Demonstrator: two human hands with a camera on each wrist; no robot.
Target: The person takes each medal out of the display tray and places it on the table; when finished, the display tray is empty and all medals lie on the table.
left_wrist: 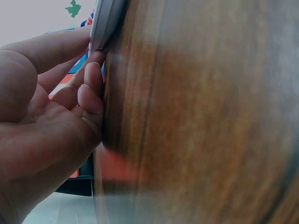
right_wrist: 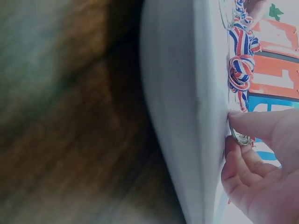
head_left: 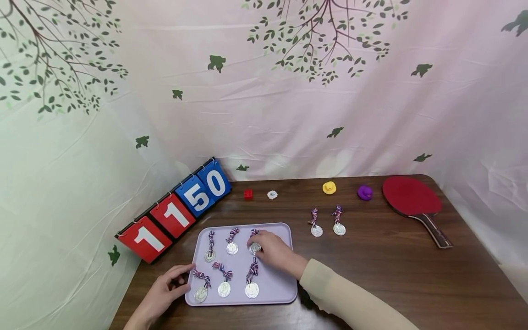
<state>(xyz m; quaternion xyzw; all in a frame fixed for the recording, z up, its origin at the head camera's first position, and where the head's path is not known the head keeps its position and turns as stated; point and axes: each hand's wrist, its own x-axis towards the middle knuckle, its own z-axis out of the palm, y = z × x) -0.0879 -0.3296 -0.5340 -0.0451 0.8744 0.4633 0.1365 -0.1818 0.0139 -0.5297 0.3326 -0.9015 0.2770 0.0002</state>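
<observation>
On a pale lilac tray [head_left: 272,293] lie several silver medals with knotted red, white and blue ribbons, in two rows. My right hand [head_left: 274,250] pinches the disc of the medal [head_left: 255,248] at the back right of the tray; in the right wrist view that medal [right_wrist: 240,136] sits between thumb and fingertips, close to the tray surface. Another medal [head_left: 252,289] lies just in front of it. My left hand [head_left: 167,288] touches the left rim with thumb and forefinger, while its other fingers bend loosely beside the tray [left_wrist: 105,23].
Two more medals, one left [head_left: 316,230] and one right [head_left: 339,228], lie on the wooden table behind the tray. A flip scoreboard [head_left: 175,211] stands back left. Along the back are a red brick [head_left: 248,194], white chip [head_left: 272,195], yellow duck [head_left: 329,188], purple duck [head_left: 365,192] and paddle [head_left: 412,197].
</observation>
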